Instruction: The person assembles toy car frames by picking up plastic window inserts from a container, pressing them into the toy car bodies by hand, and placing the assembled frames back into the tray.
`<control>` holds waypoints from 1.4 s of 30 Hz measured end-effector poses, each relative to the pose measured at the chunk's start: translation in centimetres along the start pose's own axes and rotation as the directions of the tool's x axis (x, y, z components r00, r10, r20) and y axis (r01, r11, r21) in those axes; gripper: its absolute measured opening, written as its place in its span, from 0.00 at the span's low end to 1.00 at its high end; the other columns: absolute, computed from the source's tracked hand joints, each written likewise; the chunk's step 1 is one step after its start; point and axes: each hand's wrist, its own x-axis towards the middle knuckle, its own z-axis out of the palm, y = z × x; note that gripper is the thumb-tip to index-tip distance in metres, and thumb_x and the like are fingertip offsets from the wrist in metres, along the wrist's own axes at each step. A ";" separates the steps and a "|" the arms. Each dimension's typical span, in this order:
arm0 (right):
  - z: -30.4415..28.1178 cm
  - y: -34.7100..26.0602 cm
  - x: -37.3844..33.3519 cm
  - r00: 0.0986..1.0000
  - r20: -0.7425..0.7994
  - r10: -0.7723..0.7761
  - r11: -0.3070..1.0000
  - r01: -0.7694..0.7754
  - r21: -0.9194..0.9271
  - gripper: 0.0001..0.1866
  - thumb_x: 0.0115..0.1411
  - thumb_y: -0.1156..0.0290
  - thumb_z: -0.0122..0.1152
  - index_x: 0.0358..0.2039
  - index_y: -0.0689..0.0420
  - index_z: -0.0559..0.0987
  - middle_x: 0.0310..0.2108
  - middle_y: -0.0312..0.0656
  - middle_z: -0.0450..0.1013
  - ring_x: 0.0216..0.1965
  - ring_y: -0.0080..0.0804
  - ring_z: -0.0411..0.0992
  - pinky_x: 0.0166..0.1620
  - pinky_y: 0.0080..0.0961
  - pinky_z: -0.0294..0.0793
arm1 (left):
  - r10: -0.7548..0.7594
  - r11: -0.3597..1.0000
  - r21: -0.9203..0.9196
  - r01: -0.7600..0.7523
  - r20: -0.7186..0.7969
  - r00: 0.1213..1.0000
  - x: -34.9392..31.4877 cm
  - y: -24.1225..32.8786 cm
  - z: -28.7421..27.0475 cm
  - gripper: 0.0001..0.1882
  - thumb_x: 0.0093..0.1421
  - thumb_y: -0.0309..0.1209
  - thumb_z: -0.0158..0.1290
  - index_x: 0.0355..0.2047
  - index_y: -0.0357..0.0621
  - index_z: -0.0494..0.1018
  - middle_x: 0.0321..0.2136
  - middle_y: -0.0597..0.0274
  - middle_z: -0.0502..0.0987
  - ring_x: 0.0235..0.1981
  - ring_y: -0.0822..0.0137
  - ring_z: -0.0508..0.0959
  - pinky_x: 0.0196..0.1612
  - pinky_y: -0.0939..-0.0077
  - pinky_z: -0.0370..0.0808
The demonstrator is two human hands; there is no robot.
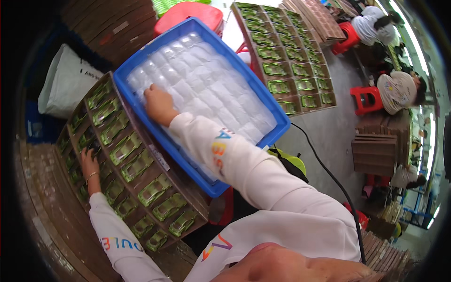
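Note:
A brown compartment tray [141, 181] lies at the left, with green toy cars [126, 146] in its cells. My left hand [90, 168] reaches into it, fingers bent round a small dark part [94, 147] at one of the cells. Right of that tray stands a blue plastic tub [277, 121] holding rows of clear plastic pieces and white wrapped ones [206, 87]. My right hand [159, 104] is over the tub's left side, its fingers curled down at the clear pieces. Whatever sits between those fingertips is hidden.
Another compartment tray of green cars [300, 70] stands beyond the tub, near a red stool [190, 16]. A white sack [68, 84] and stacked brown trays [108, 26] are at the left. A black cable [329, 174] runs along the right. Other people sit on red stools farther right.

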 end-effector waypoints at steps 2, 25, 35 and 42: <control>0.4 0.5 0.4 0.998 -0.068 0.002 0.999 -0.005 -0.043 0.12 0.47 0.72 0.64 0.35 0.57 0.77 0.39 0.49 0.71 0.38 0.52 0.74 0.43 0.45 0.73 | 0.018 1.000 -0.012 -0.018 0.001 1.000 0.3 0.9 0.0 0.18 0.59 0.22 0.54 0.50 0.48 0.73 0.64 0.60 0.60 0.60 0.53 0.67 0.55 0.62 0.73; -8.0 2.7 -13.0 0.958 0.282 0.062 0.197 -0.288 0.937 0.07 0.55 0.74 0.62 0.33 0.55 0.73 0.31 0.32 0.71 0.34 0.20 0.70 0.39 0.21 0.74 | -0.451 -0.026 -0.985 -0.171 -0.141 0.881 -9.3 4.0 -3.1 0.21 0.63 0.36 0.55 0.52 0.37 0.69 0.51 0.56 0.73 0.49 0.63 0.74 0.50 0.64 0.75; -13.2 0.4 -21.3 0.930 0.340 -0.138 0.198 -0.311 0.930 0.06 0.59 0.72 0.64 0.32 0.57 0.76 0.34 0.35 0.76 0.35 0.22 0.75 0.39 0.22 0.77 | 0.015 -0.856 -0.517 -0.002 -0.029 0.999 -24.7 15.8 -4.3 0.27 0.64 0.39 0.44 0.60 0.35 0.63 0.55 0.52 0.72 0.53 0.53 0.74 0.53 0.60 0.72; -17.0 -0.5 -24.0 0.935 0.065 -0.348 0.517 0.134 0.846 0.07 0.59 0.79 0.61 0.38 0.59 0.82 0.36 0.38 0.72 0.39 0.25 0.72 0.43 0.20 0.71 | 0.290 -0.906 -0.329 0.265 -0.027 0.957 -29.2 22.4 -7.3 0.32 0.65 0.44 0.43 0.61 0.31 0.59 0.62 0.38 0.60 0.49 0.51 0.74 0.52 0.59 0.73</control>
